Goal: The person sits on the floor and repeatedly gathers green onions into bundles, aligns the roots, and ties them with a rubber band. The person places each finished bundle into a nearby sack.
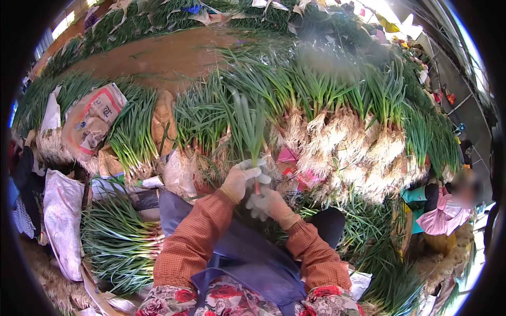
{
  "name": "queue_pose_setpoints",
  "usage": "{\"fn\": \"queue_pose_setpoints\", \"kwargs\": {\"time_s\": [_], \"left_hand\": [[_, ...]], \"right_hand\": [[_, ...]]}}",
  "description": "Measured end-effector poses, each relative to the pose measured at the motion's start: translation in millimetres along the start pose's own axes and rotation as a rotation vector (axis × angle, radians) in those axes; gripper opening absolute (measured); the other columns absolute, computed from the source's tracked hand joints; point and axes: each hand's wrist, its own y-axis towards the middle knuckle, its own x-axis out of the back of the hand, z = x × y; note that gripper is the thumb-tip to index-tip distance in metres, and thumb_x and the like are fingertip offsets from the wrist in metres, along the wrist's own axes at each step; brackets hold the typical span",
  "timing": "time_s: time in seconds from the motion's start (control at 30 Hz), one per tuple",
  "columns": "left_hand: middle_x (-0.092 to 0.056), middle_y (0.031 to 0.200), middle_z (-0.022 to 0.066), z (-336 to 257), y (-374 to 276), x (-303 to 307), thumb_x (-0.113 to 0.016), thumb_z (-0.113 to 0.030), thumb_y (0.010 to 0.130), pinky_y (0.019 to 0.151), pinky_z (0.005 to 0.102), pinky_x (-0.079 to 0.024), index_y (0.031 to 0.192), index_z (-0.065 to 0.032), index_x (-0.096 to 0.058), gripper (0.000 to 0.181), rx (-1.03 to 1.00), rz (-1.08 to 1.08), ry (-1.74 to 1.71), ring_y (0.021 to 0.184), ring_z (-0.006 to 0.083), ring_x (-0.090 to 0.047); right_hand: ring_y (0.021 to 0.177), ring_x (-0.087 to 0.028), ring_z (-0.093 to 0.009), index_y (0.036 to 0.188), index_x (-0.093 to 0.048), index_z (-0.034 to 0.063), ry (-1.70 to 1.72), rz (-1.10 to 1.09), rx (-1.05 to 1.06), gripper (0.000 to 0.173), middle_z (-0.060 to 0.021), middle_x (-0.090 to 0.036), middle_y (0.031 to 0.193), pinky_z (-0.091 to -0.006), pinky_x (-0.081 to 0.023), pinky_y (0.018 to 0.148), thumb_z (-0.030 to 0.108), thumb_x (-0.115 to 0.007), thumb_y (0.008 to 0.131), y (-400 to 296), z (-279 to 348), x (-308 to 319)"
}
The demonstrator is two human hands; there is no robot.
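Note:
My left hand point(238, 179), in a thin whitish glove, holds a leafy green onion or young garlic plant point(250, 134) by its pale stalk, leaves pointing away from me. At the plant's reddish lower end is my right hand point(272, 203), also gloved. Its thumb and fingers close around the base; the fingers are blurred by motion and the root end is hidden. Just beyond my hands, a thick row of similar plants with long pale roots point(340, 146) lies with the roots toward me. Stripped stalks point(154, 241) form a pile at my left, leaves pointing left.
A printed sack point(95, 118) covers part of the row. A white sack point(63, 225) stands at far left. Loose green leaves point(367, 221) litter the right side. A person in pink point(446, 213) sits at right; another person's dark sleeve point(25, 170) shows at left.

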Motion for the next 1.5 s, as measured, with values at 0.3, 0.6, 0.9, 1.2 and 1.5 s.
{"fn": "queue_pose_setpoints", "kwargs": {"time_s": [0.3, 0.6, 0.9, 1.2, 1.5], "left_hand": [[-0.067, 0.096, 0.0138, 0, -6, -23, -0.056, -0.01, 0.093, 0.066, 0.042, -0.057, 0.128, -0.0094, -0.052, 0.035, -0.116, 0.11, -0.386, 0.078, 0.0299, -0.064], [-0.067, 0.089, 0.0098, 44, 2, 6, -0.053, -0.024, 0.097, 0.052, 0.0306, -0.049, 0.118, -0.0087, -0.052, 0.026, -0.025, -0.083, -0.277, 0.068, 0.0202, -0.061], [-0.056, 0.075, 0.0035, 77, -10, -12, -0.048, -0.019, 0.099, 0.049, 0.0276, -0.041, 0.115, -0.0054, -0.048, 0.021, -0.121, -0.092, -0.408, 0.056, 0.0148, -0.049], [-0.04, 0.063, -0.0012, 41, -26, -65, -0.053, -0.02, 0.097, 0.044, 0.0261, -0.034, 0.115, -0.0134, -0.056, 0.02, -0.221, 0.238, -0.496, 0.048, 0.0114, -0.037], [-0.062, 0.079, 0.0072, 53, 19, -7, -0.062, -0.011, 0.086, 0.038, 0.0261, -0.04, 0.11, -0.0072, -0.049, 0.027, -0.257, -0.331, 0.038, 0.051, 0.0148, -0.055]], "right_hand": [[0.078, -0.067, -0.037, 0.101, -0.064, 0.0, -0.945, -0.635, 0.357, 0.019, -0.0223, -0.066, 0.082, -0.0448, -0.055, 0.068, 0.009, -0.052, 0.088, 97, 56, 92], [0.058, -0.061, -0.027, 0.096, -0.06, 0.0047, -0.815, -0.414, 0.286, 0.023, -0.0094, -0.058, 0.063, -0.0411, -0.054, 0.061, 0.027, -0.061, 0.092, 58, 4, 86], [0.041, -0.043, -0.009, 0.086, -0.058, 0.0038, 0.841, -0.317, 0.011, 0.015, -0.0023, -0.052, 0.058, -0.0227, -0.034, 0.037, 0.017, -0.057, 0.093, 7, 58, 16], [0.088, -0.06, -0.011, 0.13, -0.051, 0.0027, 0.107, -0.354, 0.073, 0.042, -0.0099, -0.066, 0.103, -0.0248, -0.047, 0.054, 0.017, -0.062, 0.092, 47, -18, 92], [0.06, -0.064, -0.035, 0.085, -0.057, 0.0113, -0.782, -0.442, 0.288, 0.02, -0.0158, -0.065, 0.066, -0.0451, -0.049, 0.055, 0.029, -0.066, 0.084, 26, -57, 20]]}}
